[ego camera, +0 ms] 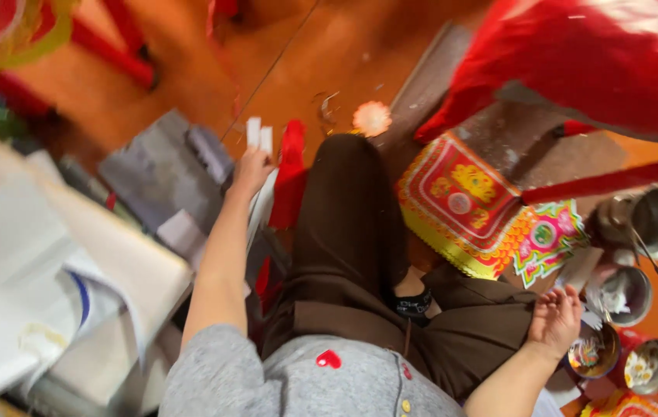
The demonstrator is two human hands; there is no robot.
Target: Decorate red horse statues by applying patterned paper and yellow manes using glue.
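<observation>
I sit on an orange floor (306,54) with one leg in dark brown trousers (348,224) stretched out. My left hand (251,166) reaches forward past the knee and grips small white paper strips (259,135), next to a red strip of cloth or paper (290,181). My right hand (554,318) hovers low on the right with fingers spread and holding nothing, just above several small metal bowls (626,293). A stack of red and yellow patterned paper sheets (460,201) lies beside my leg.
A large red paper structure (599,62) and a red stick (607,181) sit at the upper right. Grey cardboard pieces (163,174) and big white sheets (35,270) lie on the left. A metal pot (653,220) stands on the right, a small orange paper flower (372,118) ahead.
</observation>
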